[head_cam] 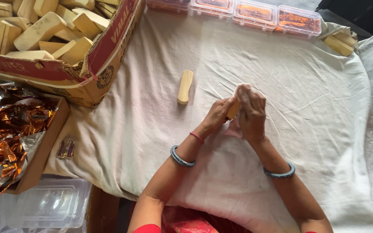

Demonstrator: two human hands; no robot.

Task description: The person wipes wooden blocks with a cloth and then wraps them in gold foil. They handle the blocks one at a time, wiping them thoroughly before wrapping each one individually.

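My left hand and my right hand meet over the white cloth, both closed on one pale wooden block of which only a small part shows between the fingers. A light cloth or rag is bunched under my right fingers against the block. A second pale wooden block lies loose on the cloth, up and to the left of my hands.
A torn cardboard box full of several wooden blocks stands at the top left. Below it a smaller box holds crumpled copper foil wrappers. Clear plastic boxes line the far edge. A small foil packet lies near the left edge.
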